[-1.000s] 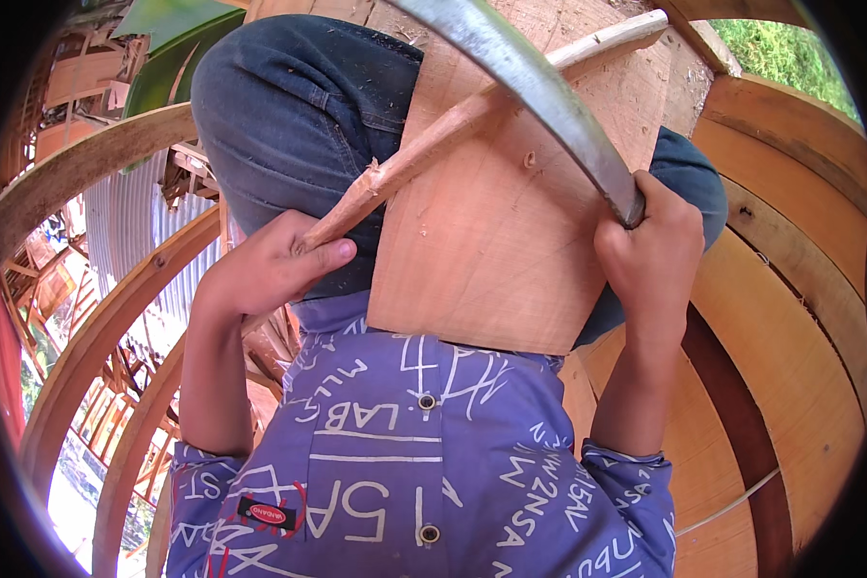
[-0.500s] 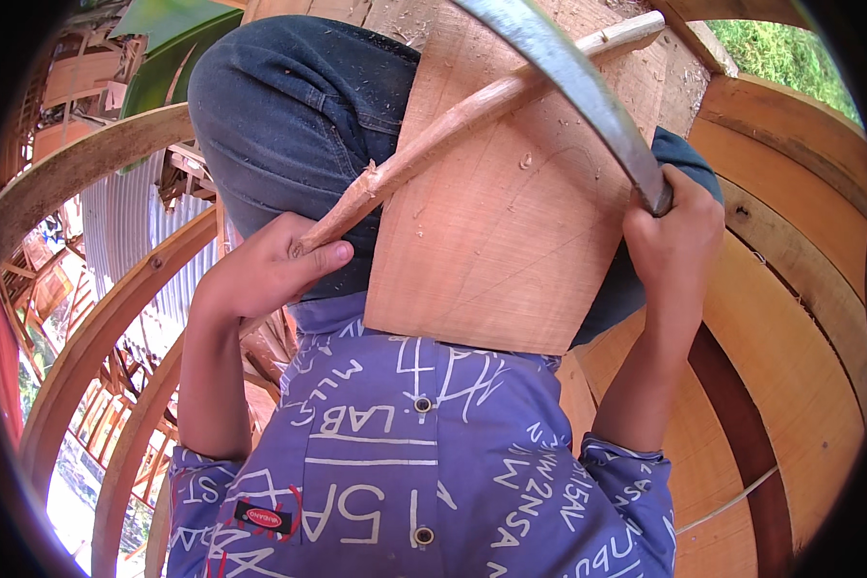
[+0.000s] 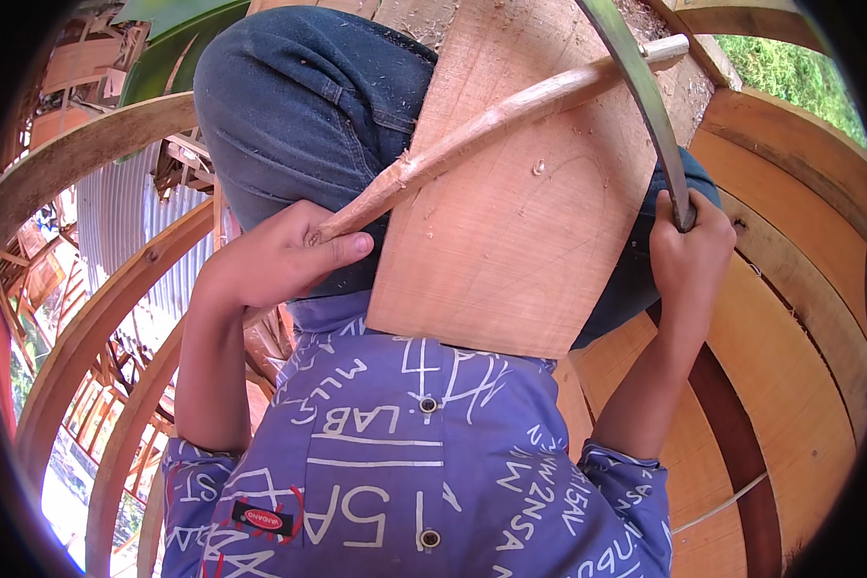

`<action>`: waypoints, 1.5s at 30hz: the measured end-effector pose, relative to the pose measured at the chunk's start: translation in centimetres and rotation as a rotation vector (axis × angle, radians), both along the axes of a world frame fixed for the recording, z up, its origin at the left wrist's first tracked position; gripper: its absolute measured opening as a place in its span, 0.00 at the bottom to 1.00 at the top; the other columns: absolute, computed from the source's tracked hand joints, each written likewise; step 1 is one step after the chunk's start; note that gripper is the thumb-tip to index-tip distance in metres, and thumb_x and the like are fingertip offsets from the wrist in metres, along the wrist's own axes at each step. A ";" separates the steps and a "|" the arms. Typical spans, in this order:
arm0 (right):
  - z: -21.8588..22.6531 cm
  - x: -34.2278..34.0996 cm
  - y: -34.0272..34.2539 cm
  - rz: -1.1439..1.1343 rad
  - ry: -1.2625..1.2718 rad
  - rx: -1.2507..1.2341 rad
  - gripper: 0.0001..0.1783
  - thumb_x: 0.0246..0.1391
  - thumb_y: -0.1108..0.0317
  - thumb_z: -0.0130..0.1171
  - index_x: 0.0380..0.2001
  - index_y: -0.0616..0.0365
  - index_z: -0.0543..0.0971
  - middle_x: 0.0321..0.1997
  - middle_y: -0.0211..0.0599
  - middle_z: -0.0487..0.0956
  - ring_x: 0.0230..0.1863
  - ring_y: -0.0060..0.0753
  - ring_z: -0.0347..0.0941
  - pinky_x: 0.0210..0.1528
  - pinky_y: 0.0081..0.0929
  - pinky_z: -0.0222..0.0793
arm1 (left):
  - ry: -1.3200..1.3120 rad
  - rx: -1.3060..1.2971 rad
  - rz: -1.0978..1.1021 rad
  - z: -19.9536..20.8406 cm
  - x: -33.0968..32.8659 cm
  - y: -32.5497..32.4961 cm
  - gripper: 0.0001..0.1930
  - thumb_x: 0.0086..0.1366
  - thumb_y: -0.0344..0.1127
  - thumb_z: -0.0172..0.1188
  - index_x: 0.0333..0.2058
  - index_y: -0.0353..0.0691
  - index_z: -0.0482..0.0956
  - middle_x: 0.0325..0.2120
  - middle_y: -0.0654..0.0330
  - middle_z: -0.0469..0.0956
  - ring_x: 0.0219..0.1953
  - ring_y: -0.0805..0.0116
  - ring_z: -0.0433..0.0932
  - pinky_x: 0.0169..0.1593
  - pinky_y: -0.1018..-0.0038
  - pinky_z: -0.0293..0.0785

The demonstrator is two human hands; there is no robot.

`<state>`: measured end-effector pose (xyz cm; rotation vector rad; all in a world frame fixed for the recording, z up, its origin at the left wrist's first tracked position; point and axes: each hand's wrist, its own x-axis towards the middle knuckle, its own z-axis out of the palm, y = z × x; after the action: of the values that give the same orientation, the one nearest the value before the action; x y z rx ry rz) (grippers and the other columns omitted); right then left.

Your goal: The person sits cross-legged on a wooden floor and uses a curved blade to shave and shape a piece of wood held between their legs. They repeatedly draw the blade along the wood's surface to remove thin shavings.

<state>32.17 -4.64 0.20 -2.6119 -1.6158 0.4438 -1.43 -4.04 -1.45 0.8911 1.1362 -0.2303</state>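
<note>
My left hand (image 3: 284, 252) is closed around the near end of a pale, whittled wooden stick (image 3: 496, 122), thumb lying along it. The stick slants away to the upper right over a flat wooden board (image 3: 491, 275) that rests across my lap. In my closed right hand (image 3: 692, 249) is a long, slightly curved machete (image 3: 653, 114); my fingers hide its handle. Its blade crosses above the stick near the stick's far end, and its tip runs out of the picture at the top. Whether blade and stick touch, I cannot tell.
My bent knee (image 3: 289, 116) in dark trousers is left of the board. Wood shavings (image 3: 538, 168) lie on the board. Curved timber ribs (image 3: 116, 318) rise on the left, with corrugated metal sheet (image 3: 116, 217) beyond. Planks (image 3: 780, 337) form a curved wall on the right.
The machete has swung to a steeper angle, its blade now further right and seen more edge-on. The stick has shifted slightly right, with my left hand still gripping it.
</note>
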 end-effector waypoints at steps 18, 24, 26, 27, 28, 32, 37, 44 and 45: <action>-0.4 -1.4 -0.4 0.158 0.010 0.043 0.08 0.37 0.71 0.52 0.21 0.65 0.75 0.18 0.55 0.71 0.25 0.61 0.69 0.28 0.44 0.64 | -0.028 -0.019 0.079 0.3 -0.9 -0.3 0.24 0.63 0.53 0.56 0.17 0.41 0.69 0.10 0.72 0.60 0.13 0.82 0.56 0.17 0.79 0.51; -0.6 2.6 0.0 -0.073 -0.042 0.041 0.11 0.47 0.66 0.56 0.21 0.65 0.76 0.17 0.54 0.71 0.23 0.60 0.67 0.27 0.41 0.63 | -0.018 -0.015 0.074 0.2 -0.2 -0.1 0.24 0.62 0.53 0.57 0.15 0.41 0.68 0.09 0.71 0.61 0.13 0.82 0.58 0.17 0.79 0.52; -0.7 2.0 -0.1 -0.123 -0.011 0.080 0.10 0.46 0.67 0.56 0.21 0.65 0.76 0.18 0.55 0.70 0.24 0.60 0.67 0.29 0.41 0.64 | -0.010 -0.021 0.104 0.1 -0.6 -0.4 0.25 0.62 0.53 0.57 0.15 0.41 0.67 0.09 0.71 0.61 0.13 0.82 0.58 0.17 0.79 0.52; -0.6 0.8 -0.3 -0.102 0.006 0.068 0.10 0.45 0.67 0.55 0.21 0.65 0.76 0.18 0.55 0.71 0.24 0.60 0.68 0.29 0.41 0.64 | -0.014 -0.025 0.112 0.1 -0.9 -0.4 0.25 0.62 0.53 0.57 0.15 0.41 0.67 0.09 0.71 0.61 0.13 0.81 0.58 0.17 0.79 0.53; -0.6 -0.4 -0.4 -0.082 0.024 0.059 0.09 0.44 0.67 0.55 0.21 0.65 0.76 0.18 0.55 0.71 0.24 0.60 0.68 0.29 0.42 0.65 | -0.025 -0.035 0.099 0.1 -1.1 -0.2 0.25 0.62 0.53 0.57 0.14 0.41 0.67 0.09 0.70 0.61 0.13 0.81 0.58 0.17 0.79 0.52; -0.6 -1.1 -0.9 0.070 0.046 0.036 0.09 0.42 0.68 0.54 0.21 0.64 0.76 0.19 0.55 0.72 0.25 0.61 0.68 0.29 0.43 0.65 | -0.036 -0.030 0.090 0.2 -0.7 -0.4 0.26 0.62 0.54 0.56 0.14 0.41 0.66 0.08 0.70 0.61 0.12 0.81 0.58 0.17 0.79 0.52; -0.4 1.7 -0.4 -0.056 0.018 0.034 0.09 0.41 0.68 0.54 0.20 0.64 0.76 0.20 0.55 0.72 0.26 0.61 0.69 0.28 0.44 0.64 | -0.032 0.017 0.096 0.6 -0.8 -0.5 0.26 0.62 0.54 0.56 0.13 0.42 0.65 0.08 0.70 0.61 0.12 0.81 0.58 0.17 0.79 0.52; -0.3 -1.0 -1.0 0.053 0.029 0.052 0.09 0.44 0.67 0.55 0.21 0.64 0.76 0.19 0.54 0.72 0.26 0.60 0.69 0.28 0.43 0.64 | -0.041 -0.042 0.137 0.6 -1.1 -0.5 0.25 0.62 0.53 0.56 0.14 0.42 0.65 0.09 0.70 0.61 0.13 0.81 0.58 0.17 0.79 0.52; -0.3 -0.9 -0.9 0.044 0.017 0.044 0.09 0.44 0.67 0.55 0.21 0.63 0.76 0.19 0.54 0.72 0.26 0.60 0.69 0.28 0.43 0.64 | -0.043 -0.055 0.151 0.8 -1.2 -0.5 0.25 0.62 0.52 0.56 0.14 0.42 0.65 0.09 0.70 0.61 0.13 0.81 0.58 0.17 0.79 0.52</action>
<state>31.29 -5.55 -0.08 -2.5393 -1.6610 0.4261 -2.63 -4.55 -0.68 0.7547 1.1463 -0.1180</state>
